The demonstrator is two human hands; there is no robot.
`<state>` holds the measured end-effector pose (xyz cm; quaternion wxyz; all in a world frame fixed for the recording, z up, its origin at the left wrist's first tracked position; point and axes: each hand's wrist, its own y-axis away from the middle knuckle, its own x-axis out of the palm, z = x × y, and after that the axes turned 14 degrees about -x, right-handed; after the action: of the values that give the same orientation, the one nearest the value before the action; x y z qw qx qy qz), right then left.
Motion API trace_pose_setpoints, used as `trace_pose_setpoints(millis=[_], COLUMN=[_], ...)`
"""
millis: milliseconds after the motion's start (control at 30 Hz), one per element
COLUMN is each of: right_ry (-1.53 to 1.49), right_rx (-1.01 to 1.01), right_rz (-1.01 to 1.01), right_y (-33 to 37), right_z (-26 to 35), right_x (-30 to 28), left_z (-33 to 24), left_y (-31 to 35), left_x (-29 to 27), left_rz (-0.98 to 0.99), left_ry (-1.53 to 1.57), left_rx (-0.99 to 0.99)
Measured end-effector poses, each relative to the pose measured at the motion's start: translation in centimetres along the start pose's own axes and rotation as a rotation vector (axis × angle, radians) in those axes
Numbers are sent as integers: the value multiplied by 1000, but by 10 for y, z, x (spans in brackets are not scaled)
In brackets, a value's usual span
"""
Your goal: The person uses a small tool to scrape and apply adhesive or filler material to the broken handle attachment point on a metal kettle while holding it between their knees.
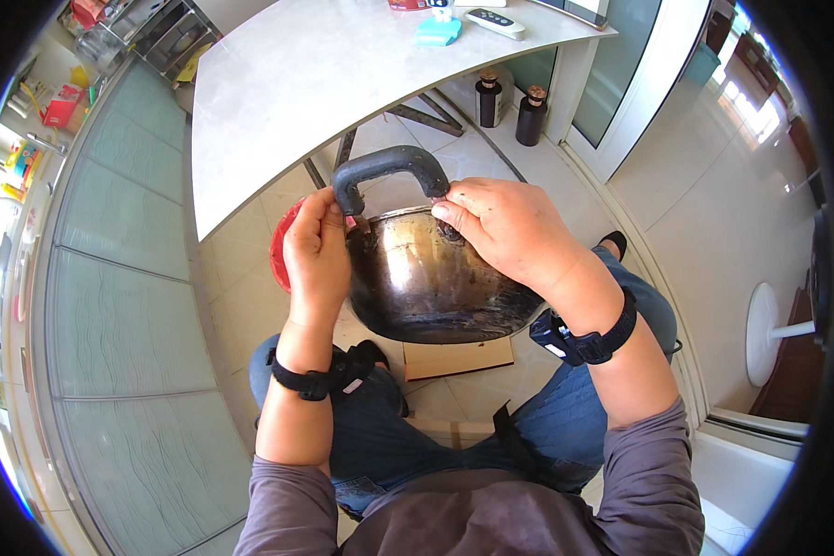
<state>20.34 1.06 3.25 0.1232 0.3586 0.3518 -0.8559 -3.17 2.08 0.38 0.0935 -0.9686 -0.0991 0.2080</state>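
Note:
A stained steel pot with dark, burnt-looking patches is held tilted in front of my knees. Its thick black loop handle points away from me. My left hand is closed at the handle's left end, thumb and fingers pinched together there. At the right end, my right hand grips with the thumb pressed by the handle's base, its palm side against the pot. Whether either hand also holds something small cannot be seen. A red round thing, perhaps a basin, is partly hidden behind my left hand.
A white table stands ahead, bearing a remote control and a light-blue object. Two dark bottles stand on the floor beyond. A flat tan board lies below the pot. Glass-fronted cabinets line the left.

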Motion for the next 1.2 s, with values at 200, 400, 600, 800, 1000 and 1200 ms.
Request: trace_pose_setpoints(millis=[200, 400, 600, 800, 1000, 1200], right_ry=[130, 336, 300, 280, 209, -519], right_rx=[10, 74, -114, -67, -12, 473], right_rz=[28, -175, -250, -191, -220, -74], right_y=[-4, -11, -5, -3, -13, -38], right_z=[6, 33, 61, 53, 66, 64], right_x=[3, -3, 4, 7, 17, 15], left_z=[-5, 7, 1, -14, -22, -23], left_y=[3, -2, -1, -1, 1, 0], left_x=[-15, -3, 1, -20, -22, -17], left_rz=[189, -17, 20, 311, 413, 388], left_ry=[258, 77, 45, 280, 459, 308], left_rx=[-278, -129, -195, -437, -443, -418])
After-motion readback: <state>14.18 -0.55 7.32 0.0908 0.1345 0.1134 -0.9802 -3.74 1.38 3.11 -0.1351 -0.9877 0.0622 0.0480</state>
